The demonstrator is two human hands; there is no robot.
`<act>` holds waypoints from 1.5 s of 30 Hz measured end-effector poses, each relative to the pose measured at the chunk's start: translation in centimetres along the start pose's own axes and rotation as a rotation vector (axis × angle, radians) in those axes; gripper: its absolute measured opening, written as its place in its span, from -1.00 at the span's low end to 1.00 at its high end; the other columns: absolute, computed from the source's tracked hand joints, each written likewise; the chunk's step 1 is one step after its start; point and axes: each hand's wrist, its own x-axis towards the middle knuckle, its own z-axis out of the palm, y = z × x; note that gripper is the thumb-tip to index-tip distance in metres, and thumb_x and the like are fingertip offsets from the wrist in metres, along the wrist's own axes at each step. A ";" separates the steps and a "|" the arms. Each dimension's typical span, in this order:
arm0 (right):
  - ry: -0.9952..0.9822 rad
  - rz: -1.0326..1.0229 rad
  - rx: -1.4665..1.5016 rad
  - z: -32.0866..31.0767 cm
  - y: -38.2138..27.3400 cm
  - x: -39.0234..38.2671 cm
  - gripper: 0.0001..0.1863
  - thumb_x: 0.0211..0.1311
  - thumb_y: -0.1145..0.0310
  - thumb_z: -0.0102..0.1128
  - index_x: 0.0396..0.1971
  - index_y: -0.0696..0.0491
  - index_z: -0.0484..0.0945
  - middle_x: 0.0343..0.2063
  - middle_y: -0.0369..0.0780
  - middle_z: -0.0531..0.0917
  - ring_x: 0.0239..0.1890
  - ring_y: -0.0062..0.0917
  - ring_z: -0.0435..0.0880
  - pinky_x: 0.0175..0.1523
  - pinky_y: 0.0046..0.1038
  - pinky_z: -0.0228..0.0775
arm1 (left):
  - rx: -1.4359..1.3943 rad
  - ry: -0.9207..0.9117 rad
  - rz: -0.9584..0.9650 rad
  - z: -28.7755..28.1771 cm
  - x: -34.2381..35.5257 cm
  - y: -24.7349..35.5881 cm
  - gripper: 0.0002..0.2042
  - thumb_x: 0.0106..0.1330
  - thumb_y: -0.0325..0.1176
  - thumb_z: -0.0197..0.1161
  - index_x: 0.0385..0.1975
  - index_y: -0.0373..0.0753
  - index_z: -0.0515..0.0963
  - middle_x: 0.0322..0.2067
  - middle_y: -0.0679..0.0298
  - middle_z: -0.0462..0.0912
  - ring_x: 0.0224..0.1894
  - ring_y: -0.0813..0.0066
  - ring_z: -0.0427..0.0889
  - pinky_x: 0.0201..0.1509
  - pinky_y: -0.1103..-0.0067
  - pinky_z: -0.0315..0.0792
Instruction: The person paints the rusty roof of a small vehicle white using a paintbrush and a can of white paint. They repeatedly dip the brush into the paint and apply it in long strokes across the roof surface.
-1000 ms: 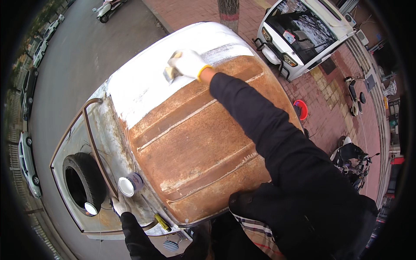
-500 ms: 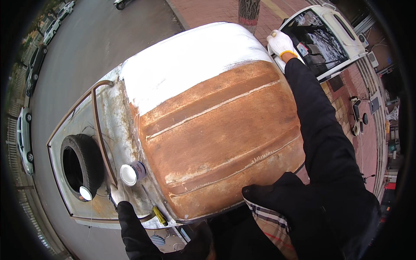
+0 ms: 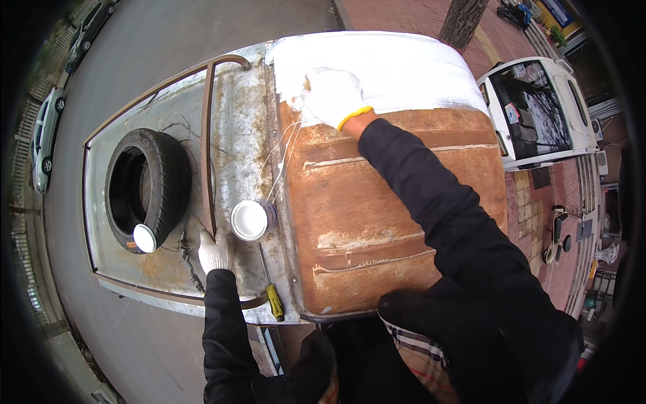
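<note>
My right hand (image 3: 333, 95), in a white glove with yellow cuff, is closed over the left end of a white-painted band (image 3: 397, 67) on a rusty roof panel (image 3: 377, 195); what it grips is hidden under the fingers. My gloved left hand (image 3: 214, 250) grips the lower end of a brown metal rail (image 3: 207, 148). Just right of it stands an open can of white paint (image 3: 253, 219), with a screwdriver (image 3: 274, 301) below. A round white lid (image 3: 145, 238) rests on a black tyre (image 3: 165, 185) at the left.
The roof's bare metal section (image 3: 239, 121) carries a tubular frame and loose wires. A tree trunk (image 3: 463, 20) rises beyond the panel. A white vehicle (image 3: 531, 111) stands at right on paving, near a scooter (image 3: 555, 232). Cars (image 3: 47, 138) line the road at left.
My right hand has moved out to the panel's right edge and back left to the painted band. The view has swung, shifting the roof rightward. My left hand stays on the rail.
</note>
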 end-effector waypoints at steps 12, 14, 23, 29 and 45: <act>0.130 0.212 0.227 4.9 -5.2 1.9 -0.68 0.33 0.16 0.13 -0.45 0.00 0.78 -0.39 -0.15 0.83 -0.32 -0.20 0.82 -0.11 -0.22 0.65 | -0.055 0.016 0.020 0.6 0.2 -0.9 -0.50 0.49 -0.01 0.26 0.02 -0.44 0.55 -0.17 -0.35 0.72 -0.05 -0.35 0.72 0.03 0.14 0.57; -0.132 0.369 0.474 1.5 0.5 0.9 -0.63 0.36 0.14 0.13 -0.56 -0.01 0.76 -0.47 -0.22 0.83 -0.31 -0.33 0.82 -0.10 -0.33 0.64 | -0.090 -0.011 0.013 0.5 0.2 -1.0 -0.51 0.49 -0.02 0.26 0.02 -0.44 0.55 -0.16 -0.34 0.73 -0.04 -0.34 0.72 0.04 0.14 0.57; 0.174 0.672 0.032 -11.6 16.3 -4.7 -0.69 0.40 0.21 0.18 -0.24 0.14 0.76 -0.45 -0.16 0.81 -0.34 -0.41 0.80 -0.11 -0.38 0.60 | 0.030 -0.029 -0.020 -0.3 -0.6 0.5 -0.54 0.52 0.00 0.20 0.02 -0.36 0.56 -0.18 -0.30 0.74 -0.06 -0.33 0.73 0.04 0.08 0.56; 0.113 0.407 0.430 -5.7 6.2 -1.2 -0.65 0.46 0.16 0.13 -0.31 0.08 0.79 -0.53 -0.31 0.80 -0.48 -0.55 0.75 -0.24 -0.50 0.59 | -0.019 -0.023 -0.013 -0.5 -0.6 0.5 -0.58 0.51 0.01 0.21 -0.06 -0.32 0.55 -0.24 -0.26 0.74 -0.09 -0.32 0.73 0.01 0.07 0.56; 0.199 0.376 0.174 -6.8 7.5 -1.0 -0.71 0.41 0.21 0.11 -0.35 0.04 0.75 -0.53 -0.22 0.79 -0.37 -0.44 0.78 -0.11 -0.40 0.60 | -0.006 -0.016 -0.058 -0.9 -1.1 1.5 -0.58 0.48 -0.04 0.21 -0.13 -0.40 0.53 -0.24 -0.36 0.69 -0.08 -0.40 0.68 0.03 0.05 0.53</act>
